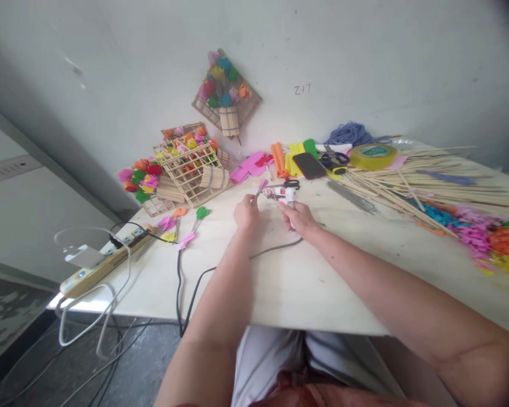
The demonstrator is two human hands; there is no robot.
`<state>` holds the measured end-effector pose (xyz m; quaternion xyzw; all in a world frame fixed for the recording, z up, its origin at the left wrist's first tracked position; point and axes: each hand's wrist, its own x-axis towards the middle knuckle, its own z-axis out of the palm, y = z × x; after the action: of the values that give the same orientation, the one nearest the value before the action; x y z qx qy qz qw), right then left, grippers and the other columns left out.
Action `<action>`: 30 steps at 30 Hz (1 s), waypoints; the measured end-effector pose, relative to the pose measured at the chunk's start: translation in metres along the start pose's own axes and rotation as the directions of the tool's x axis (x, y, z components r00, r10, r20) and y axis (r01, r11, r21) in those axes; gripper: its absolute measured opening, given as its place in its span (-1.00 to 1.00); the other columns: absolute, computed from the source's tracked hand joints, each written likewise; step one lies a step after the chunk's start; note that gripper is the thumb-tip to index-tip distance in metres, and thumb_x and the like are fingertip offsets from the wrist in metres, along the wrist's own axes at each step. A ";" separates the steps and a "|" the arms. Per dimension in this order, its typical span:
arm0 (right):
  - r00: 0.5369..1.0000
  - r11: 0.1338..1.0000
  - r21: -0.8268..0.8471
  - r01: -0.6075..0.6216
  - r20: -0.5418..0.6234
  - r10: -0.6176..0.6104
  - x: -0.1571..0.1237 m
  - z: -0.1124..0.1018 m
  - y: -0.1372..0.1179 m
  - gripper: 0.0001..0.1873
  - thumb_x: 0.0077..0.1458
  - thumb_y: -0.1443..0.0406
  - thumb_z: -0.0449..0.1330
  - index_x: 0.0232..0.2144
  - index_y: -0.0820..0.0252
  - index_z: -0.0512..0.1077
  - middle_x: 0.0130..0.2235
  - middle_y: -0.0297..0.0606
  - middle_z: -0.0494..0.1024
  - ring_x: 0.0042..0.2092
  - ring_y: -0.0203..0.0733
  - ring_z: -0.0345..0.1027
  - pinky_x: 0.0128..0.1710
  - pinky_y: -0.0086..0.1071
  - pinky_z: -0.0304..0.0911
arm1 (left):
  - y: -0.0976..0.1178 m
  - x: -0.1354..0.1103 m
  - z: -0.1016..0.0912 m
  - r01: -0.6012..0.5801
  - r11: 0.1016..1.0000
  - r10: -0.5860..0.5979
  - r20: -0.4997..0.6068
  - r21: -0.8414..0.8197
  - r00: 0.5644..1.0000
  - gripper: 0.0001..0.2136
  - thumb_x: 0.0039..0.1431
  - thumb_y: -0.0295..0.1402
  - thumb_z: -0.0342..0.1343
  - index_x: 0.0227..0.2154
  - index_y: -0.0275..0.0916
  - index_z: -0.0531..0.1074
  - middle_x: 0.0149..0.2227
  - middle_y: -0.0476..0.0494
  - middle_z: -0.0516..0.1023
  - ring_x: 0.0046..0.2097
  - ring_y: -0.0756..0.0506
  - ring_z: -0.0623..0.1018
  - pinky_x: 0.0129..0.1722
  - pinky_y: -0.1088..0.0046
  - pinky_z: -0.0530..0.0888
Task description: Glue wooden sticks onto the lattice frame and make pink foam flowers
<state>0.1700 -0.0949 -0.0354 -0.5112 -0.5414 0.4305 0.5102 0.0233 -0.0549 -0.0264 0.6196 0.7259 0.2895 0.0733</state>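
My left hand [246, 213] is closed in a pinch on a thin stick with a small pink foam flower [262, 185] at its tip. My right hand [299, 219] grips a white hot glue gun [282, 195], its nozzle pointing left toward the flower. The gun's black cord [220, 265] trails across the white table [305, 282] and over the near edge. Both hands are close together above the table's middle.
Finished foam flowers on sticks [182, 217] lie to the left, next to a power strip [106, 257]. Wooden lattice frames with flowers [186, 164] stand at the back. A phone [309, 165], scissors [334, 159], tape roll [373, 156], bamboo skewers [428, 181] and foam pieces [479, 234] are on the right.
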 end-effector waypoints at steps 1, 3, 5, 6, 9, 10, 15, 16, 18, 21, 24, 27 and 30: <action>1.000 1.000 -0.002 0.005 0.000 -0.005 0.000 0.000 -0.001 -0.59 -0.12 -0.03 0.16 -0.60 0.20 0.28 -0.73 -0.46 0.22 -0.75 -0.38 0.10 -0.79 -0.49 0.06 | 0.000 0.000 0.000 0.001 1.000 -0.001 0.003 -0.002 1.000 -0.70 0.20 -0.21 -0.18 -0.13 -0.07 0.40 -0.24 -0.17 0.55 -0.18 -0.12 0.50 -0.26 0.43 0.32; 1.000 1.000 -0.006 0.007 -0.002 -0.007 -0.001 0.000 -0.002 -0.60 -0.12 -0.02 0.16 -0.60 0.20 0.28 -0.73 -0.46 0.21 -0.75 -0.38 0.10 -0.78 -0.48 0.06 | 0.000 0.001 0.000 -0.001 1.000 0.001 0.007 -0.009 1.000 -0.69 0.19 -0.18 -0.18 -0.14 -0.07 0.40 -0.26 -0.17 0.55 -0.19 -0.12 0.50 -0.27 0.44 0.32; 1.000 1.000 -0.006 -0.001 -0.004 0.001 -0.001 0.000 -0.003 -0.60 -0.12 -0.02 0.16 -0.60 0.20 0.28 -0.74 -0.46 0.21 -0.75 -0.38 0.10 -0.78 -0.48 0.06 | -0.001 0.001 0.001 -0.004 1.000 0.004 0.007 -0.021 1.000 -0.69 0.18 -0.17 -0.17 -0.16 -0.08 0.40 -0.28 -0.16 0.56 -0.20 -0.12 0.50 -0.28 0.44 0.32; 1.000 1.000 -0.005 -0.005 -0.005 0.005 -0.002 0.000 -0.003 -0.60 -0.12 -0.02 0.17 -0.60 0.20 0.28 -0.74 -0.46 0.21 -0.75 -0.38 0.10 -0.78 -0.48 0.06 | -0.001 0.001 0.001 -0.006 1.000 0.006 0.005 -0.027 1.000 -0.70 0.17 -0.16 -0.16 -0.16 -0.08 0.40 -0.29 -0.15 0.56 -0.21 -0.12 0.50 -0.29 0.44 0.32; 1.000 1.000 -0.004 -0.008 -0.008 0.008 -0.001 0.000 -0.001 -0.60 -0.13 -0.03 0.17 -0.60 0.20 0.27 -0.73 -0.47 0.22 -0.74 -0.38 0.11 -0.78 -0.48 0.06 | -0.002 0.000 0.001 -0.014 0.999 0.014 -0.001 -0.047 1.000 -0.72 0.15 -0.16 -0.11 -0.18 -0.09 0.40 -0.33 -0.14 0.55 -0.25 -0.11 0.50 -0.31 0.44 0.32; 1.000 1.000 -0.005 -0.008 -0.008 0.008 -0.001 0.000 -0.001 -0.59 -0.13 -0.03 0.17 -0.60 0.20 0.27 -0.73 -0.47 0.22 -0.74 -0.38 0.11 -0.78 -0.48 0.06 | -0.002 0.000 0.000 -0.015 0.998 0.015 0.002 -0.055 1.000 -0.73 0.15 -0.16 -0.11 -0.18 -0.10 0.39 -0.34 -0.13 0.55 -0.26 -0.10 0.50 -0.31 0.45 0.32; 1.000 1.000 0.000 -0.001 -0.007 0.001 0.000 0.000 0.001 -0.59 -0.13 -0.03 0.17 -0.59 0.20 0.27 -0.72 -0.47 0.22 -0.74 -0.38 0.11 -0.77 -0.48 0.07 | -0.002 0.001 0.001 -0.014 0.995 0.017 0.021 -0.100 1.000 -0.73 0.16 -0.19 -0.12 -0.19 -0.12 0.40 -0.37 -0.12 0.55 -0.32 -0.07 0.50 -0.35 0.48 0.31; 1.000 1.000 0.000 0.000 -0.006 0.000 0.000 0.001 0.001 -0.59 -0.13 -0.03 0.16 -0.59 0.20 0.27 -0.72 -0.47 0.22 -0.74 -0.38 0.11 -0.77 -0.48 0.07 | -0.003 0.001 0.001 -0.013 0.994 0.016 0.020 -0.107 1.000 -0.73 0.16 -0.19 -0.12 -0.19 -0.12 0.41 -0.38 -0.12 0.55 -0.33 -0.07 0.50 -0.36 0.48 0.31; 1.000 1.000 -0.004 -0.003 -0.005 0.003 0.001 0.001 0.002 -0.59 -0.13 -0.03 0.16 -0.58 0.20 0.28 -0.71 -0.47 0.23 -0.74 -0.38 0.11 -0.77 -0.48 0.06 | -0.003 0.002 0.002 -0.013 0.993 0.015 0.017 -0.116 1.000 -0.72 0.16 -0.19 -0.12 -0.20 -0.13 0.42 -0.38 -0.13 0.55 -0.33 -0.07 0.50 -0.36 0.48 0.31; 1.000 1.000 -0.012 -0.009 -0.008 0.009 0.001 0.001 0.002 -0.59 -0.13 -0.04 0.15 -0.57 0.20 0.29 -0.72 -0.48 0.23 -0.74 -0.39 0.10 -0.77 -0.48 0.05 | -0.003 0.002 0.003 -0.013 0.992 0.014 0.012 -0.123 1.000 -0.72 0.16 -0.19 -0.11 -0.20 -0.13 0.43 -0.39 -0.13 0.55 -0.33 -0.06 0.50 -0.35 0.48 0.32; 1.000 1.000 -0.007 -0.018 -0.013 0.018 0.001 0.001 0.001 -0.59 -0.13 -0.04 0.16 -0.55 0.21 0.30 -0.72 -0.48 0.23 -0.74 -0.39 0.10 -0.77 -0.48 0.06 | -0.002 0.002 0.002 -0.013 0.991 0.014 0.007 -0.131 1.000 -0.72 0.15 -0.20 -0.10 -0.20 -0.14 0.44 -0.38 -0.13 0.55 -0.34 -0.06 0.50 -0.35 0.48 0.32; 1.000 1.000 -0.002 -0.023 -0.011 0.023 0.000 0.000 0.001 -0.58 -0.11 -0.04 0.15 -0.53 0.22 0.32 -0.71 -0.48 0.24 -0.75 -0.40 0.10 -0.77 -0.48 0.06 | -0.002 0.002 0.001 -0.016 0.990 0.017 0.004 -0.138 1.000 -0.71 0.15 -0.20 -0.09 -0.20 -0.15 0.46 -0.38 -0.14 0.55 -0.33 -0.06 0.49 -0.34 0.47 0.32; 1.000 1.000 -0.003 -0.014 -0.011 0.014 0.000 0.000 0.001 -0.58 -0.10 -0.04 0.13 -0.52 0.22 0.33 -0.71 -0.48 0.25 -0.75 -0.40 0.10 -0.78 -0.48 0.05 | -0.001 0.001 0.001 -0.021 0.989 0.022 0.006 -0.144 1.000 -0.70 0.15 -0.21 -0.09 -0.19 -0.16 0.46 -0.38 -0.15 0.55 -0.32 -0.06 0.50 -0.33 0.48 0.32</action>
<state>0.1697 -0.0946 -0.0369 -0.5183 -0.5354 0.4304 0.5093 0.0223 -0.0536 -0.0276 0.6215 0.6963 0.3393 0.1175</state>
